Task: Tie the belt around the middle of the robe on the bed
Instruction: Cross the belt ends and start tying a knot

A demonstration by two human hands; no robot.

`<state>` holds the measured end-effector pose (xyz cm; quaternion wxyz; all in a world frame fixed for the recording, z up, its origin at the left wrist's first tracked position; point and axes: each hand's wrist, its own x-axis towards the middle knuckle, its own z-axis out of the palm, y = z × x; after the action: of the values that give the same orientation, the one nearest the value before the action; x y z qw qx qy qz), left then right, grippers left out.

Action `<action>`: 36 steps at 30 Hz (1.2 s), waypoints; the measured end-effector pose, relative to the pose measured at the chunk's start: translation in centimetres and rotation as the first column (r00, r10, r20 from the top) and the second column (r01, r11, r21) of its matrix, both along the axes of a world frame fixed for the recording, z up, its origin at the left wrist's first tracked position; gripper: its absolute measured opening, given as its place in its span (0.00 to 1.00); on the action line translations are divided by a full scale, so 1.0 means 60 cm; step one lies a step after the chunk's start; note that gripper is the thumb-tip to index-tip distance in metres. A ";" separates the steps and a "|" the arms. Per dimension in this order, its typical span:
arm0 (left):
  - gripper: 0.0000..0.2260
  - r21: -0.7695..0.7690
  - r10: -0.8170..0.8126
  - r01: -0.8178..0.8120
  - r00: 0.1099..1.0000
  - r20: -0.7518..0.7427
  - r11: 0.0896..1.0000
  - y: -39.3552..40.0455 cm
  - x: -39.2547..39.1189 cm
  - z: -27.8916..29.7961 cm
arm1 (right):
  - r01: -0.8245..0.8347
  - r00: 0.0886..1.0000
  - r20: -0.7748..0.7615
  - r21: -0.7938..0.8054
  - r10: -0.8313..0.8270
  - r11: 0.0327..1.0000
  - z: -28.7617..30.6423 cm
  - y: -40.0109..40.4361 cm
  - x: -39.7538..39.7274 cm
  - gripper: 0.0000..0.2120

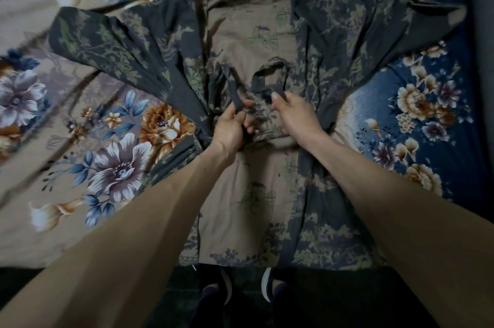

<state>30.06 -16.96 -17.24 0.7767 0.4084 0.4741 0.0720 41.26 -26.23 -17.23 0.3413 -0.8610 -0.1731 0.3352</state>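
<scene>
A dark grey and tan printed robe (331, 41) lies spread flat on the bed, collar at the far end and hem toward me. Its dark belt (233, 81) runs across the middle, gathered at the waist. My left hand (230, 127) pinches one belt strand that rises up and away from it. My right hand (292, 116) grips the other strand, which forms a loop just beyond the fingers. Both hands sit close together over the robe's waist, and the point where the strands cross is partly hidden under the fingers.
The bedspread (120, 167) is floral, tan on the left and dark blue (427, 119) on the right. The bed's near edge runs along the bottom, with my shoes (270, 287) on the dark floor below. A dark upright surface stands at the far right.
</scene>
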 end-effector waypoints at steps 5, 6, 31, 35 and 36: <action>0.05 0.257 0.091 -0.007 0.944 -0.316 0.966 0.054 -0.007 -0.021 | 0.001 0.999 -0.044 -0.189 -0.010 0.982 -0.027 -0.026 0.029 0.13; 0.04 0.249 0.115 -0.026 0.930 -0.349 0.968 0.066 -0.009 -0.022 | 0.108 0.986 -0.110 -0.122 -0.122 0.987 -0.029 -0.027 0.030 0.10; 0.10 0.421 -0.266 0.283 0.959 -0.100 0.862 0.036 0.004 0.043 | 0.022 0.976 -0.213 -0.060 -0.034 0.998 0.031 0.029 -0.007 0.11; 0.14 0.744 -0.562 0.519 0.793 -0.236 0.421 0.015 0.036 0.081 | 0.021 0.996 0.091 -0.151 -0.008 0.988 0.034 0.043 -0.054 0.15; 0.14 0.775 -0.557 0.530 0.780 -0.287 0.343 0.013 0.041 0.087 | -0.003 1.000 0.021 -0.074 0.005 0.997 0.027 0.040 -0.050 0.16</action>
<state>32.55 -16.21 -12.03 0.4759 0.8540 0.2083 0.0288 38.29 -23.80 -15.60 0.3065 -0.8761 -0.1659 0.3331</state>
